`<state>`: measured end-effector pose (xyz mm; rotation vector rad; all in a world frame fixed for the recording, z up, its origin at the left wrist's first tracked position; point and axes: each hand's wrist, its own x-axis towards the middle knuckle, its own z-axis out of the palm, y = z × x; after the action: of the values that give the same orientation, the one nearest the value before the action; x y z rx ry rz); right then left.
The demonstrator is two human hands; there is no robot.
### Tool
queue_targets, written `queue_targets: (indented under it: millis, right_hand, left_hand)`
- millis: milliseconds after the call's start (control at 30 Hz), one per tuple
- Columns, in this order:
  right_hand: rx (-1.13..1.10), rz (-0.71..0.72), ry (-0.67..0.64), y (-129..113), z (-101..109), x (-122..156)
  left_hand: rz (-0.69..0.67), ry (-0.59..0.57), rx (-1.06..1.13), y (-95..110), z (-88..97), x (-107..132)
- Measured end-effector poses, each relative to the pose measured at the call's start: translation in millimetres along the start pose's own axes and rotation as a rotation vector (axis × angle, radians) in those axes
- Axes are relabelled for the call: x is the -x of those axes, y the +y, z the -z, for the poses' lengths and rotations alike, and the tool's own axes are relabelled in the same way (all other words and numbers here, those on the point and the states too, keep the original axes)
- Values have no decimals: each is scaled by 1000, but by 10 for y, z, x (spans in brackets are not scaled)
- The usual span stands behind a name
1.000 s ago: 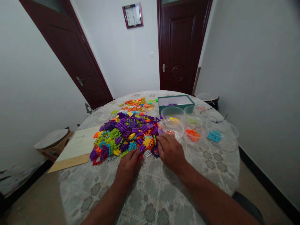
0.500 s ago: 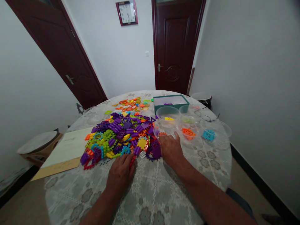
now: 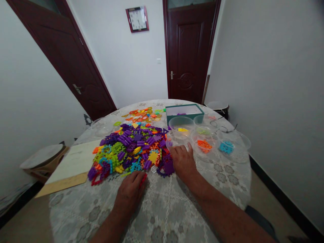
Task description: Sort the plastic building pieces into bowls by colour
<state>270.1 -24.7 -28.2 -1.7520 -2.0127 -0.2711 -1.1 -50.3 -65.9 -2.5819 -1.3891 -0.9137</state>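
My left hand (image 3: 131, 187) rests on the tablecloth in front of a heap of colourful plastic building pieces (image 3: 136, 137). Its fingers are closed round a red plastic piece (image 3: 143, 179), part of which shows beside the index finger. My right hand (image 3: 184, 161) reaches over the near rim of a clear plastic bowl (image 3: 179, 140). Its fingers bend down at the bowl and the little finger sticks out; the fingertips and whatever they hold are hidden. A purple gear-like piece (image 3: 168, 166) lies just left of my right wrist.
Clear bowls stand to the right, holding a yellow piece (image 3: 182, 130), orange pieces (image 3: 204, 145) and blue pieces (image 3: 226, 147). Behind them is a green-edged box (image 3: 184, 110). Orange and gold pieces (image 3: 141, 114) lie at the back; a paper sheet (image 3: 72, 162) lies left.
My left hand has drawn slightly back from the heap with the red piece. My right hand stays at the clear bowl, and the reddish piece seen by its fingers is now hidden. The view tilts slightly up.
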Motion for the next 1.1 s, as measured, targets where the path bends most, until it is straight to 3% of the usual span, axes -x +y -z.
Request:
queue_targets:
  millis: [267,500,633,767,833,933,1100]
  right_hand:
    - [-95,21,104,-77,120,12]
    - [-358,335,187,-231,240,78]
    - [-484,453,220,-277,240,112]
    - [-564,429,229,-301,156,147]
    - [-584,410,208,-317,99,167]
    - [-632,378,174,-353,39,192]
    - [-710,462,139,-452,2,218]
  left_hand:
    - [173,72,126,-59,25,-128]
    - [294,125,291,-34,5,-367]
    - [532,254,459,47,107,-596]
    - [758,399,638,67,126,-859]
    - [819,475,867,74,92,-957]
    - [861,526,1135,103,42,-1028]
    - [814,514,1152,188,38,-995]
